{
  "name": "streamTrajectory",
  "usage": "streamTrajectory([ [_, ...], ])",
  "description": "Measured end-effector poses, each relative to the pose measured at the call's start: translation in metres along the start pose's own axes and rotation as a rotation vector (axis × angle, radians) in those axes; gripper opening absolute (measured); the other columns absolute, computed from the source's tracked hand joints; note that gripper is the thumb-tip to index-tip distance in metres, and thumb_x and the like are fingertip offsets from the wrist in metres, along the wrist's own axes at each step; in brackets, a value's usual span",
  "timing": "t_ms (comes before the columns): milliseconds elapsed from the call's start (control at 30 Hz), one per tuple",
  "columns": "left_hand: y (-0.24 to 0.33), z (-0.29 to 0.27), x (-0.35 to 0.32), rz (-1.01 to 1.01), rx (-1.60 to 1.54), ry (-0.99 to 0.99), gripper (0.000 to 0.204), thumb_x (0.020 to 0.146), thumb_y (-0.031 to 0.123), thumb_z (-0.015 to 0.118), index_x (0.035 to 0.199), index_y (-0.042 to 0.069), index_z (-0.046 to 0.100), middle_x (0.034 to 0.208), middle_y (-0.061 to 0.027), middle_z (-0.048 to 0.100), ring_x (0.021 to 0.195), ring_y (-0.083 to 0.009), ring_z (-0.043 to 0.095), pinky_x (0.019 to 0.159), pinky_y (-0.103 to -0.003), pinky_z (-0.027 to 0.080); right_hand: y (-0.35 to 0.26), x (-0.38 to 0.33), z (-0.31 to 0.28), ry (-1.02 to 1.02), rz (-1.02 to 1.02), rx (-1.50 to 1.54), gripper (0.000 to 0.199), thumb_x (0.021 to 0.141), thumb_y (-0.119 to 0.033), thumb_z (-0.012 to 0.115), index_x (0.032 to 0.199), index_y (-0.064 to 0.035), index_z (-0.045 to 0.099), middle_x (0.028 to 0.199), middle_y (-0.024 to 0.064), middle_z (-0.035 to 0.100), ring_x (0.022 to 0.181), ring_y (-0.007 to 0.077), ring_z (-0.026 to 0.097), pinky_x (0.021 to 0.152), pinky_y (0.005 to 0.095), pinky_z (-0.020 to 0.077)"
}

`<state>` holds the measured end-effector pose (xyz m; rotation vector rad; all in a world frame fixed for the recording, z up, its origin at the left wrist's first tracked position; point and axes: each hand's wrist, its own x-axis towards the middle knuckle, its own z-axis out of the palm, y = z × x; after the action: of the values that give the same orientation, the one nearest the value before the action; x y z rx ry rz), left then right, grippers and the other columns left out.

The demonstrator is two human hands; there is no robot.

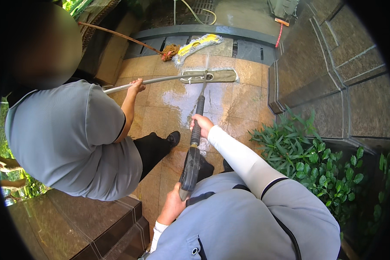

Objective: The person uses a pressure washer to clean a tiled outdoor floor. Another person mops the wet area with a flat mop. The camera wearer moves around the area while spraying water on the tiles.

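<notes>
A black pressure washer gun (190, 170) with a long lance points away from me across the wet tiles. My right hand (203, 125) is wrapped round the ribbed grip on the lance. Near my waist, my left hand (173, 204) grips the gun's rear end; its fingers are partly hidden. The lance reaches toward a wide, flat mop head (224, 76) lying on the floor, and a faint pale streak of spray shows beyond its tip. To my left, a co-worker in a grey shirt holds that mop's pole (154, 80) with one visible hand (137, 85).
Beyond the flat mop lie a yellow-and-grey mop head (200, 46) and a brown bristly broom head (170, 52). A dark raised kerb (186, 29) crosses behind them. Stone-clad wall (310, 73) and leafy plants (320, 167) stand right; a stone ledge (78, 216) is lower left.
</notes>
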<state>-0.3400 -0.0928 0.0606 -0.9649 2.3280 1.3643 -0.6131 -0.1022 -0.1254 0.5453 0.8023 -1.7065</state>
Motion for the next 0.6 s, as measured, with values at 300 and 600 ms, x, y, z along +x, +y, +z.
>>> streamTrajectory([
  [300, 0.055, -0.08, 0.07, 0.129, 0.034, -0.097, 0.039, 0.067, 0.008, 0.058, 0.103, -0.001, 0.048, 0.081, -0.0254, 0.058, 0.079, -0.0402, 0.057, 0.067, -0.04, 0.046, -0.061, 0.031, 0.023, 0.136, -0.02, 0.114, 0.01, 0.078, -0.006, 0.048, 0.08, -0.0024, 0.039, 0.059, 0.0086, 0.042, 0.051, 0.0218, 0.046, 0.048, 0.0376, 0.0464],
  [600, 0.117, -0.085, 0.132, 0.007, -0.001, -0.02, 0.035, 0.067, 0.009, 0.058, 0.099, -0.002, 0.049, 0.079, -0.0253, 0.057, 0.077, -0.0401, 0.057, 0.066, -0.04, 0.046, -0.117, 0.088, 0.044, 0.137, 0.093, -0.007, 0.013, 0.079, -0.008, 0.047, 0.085, -0.0014, 0.037, 0.061, 0.0092, 0.044, 0.052, 0.0228, 0.048, 0.049, 0.0386, 0.0475],
])
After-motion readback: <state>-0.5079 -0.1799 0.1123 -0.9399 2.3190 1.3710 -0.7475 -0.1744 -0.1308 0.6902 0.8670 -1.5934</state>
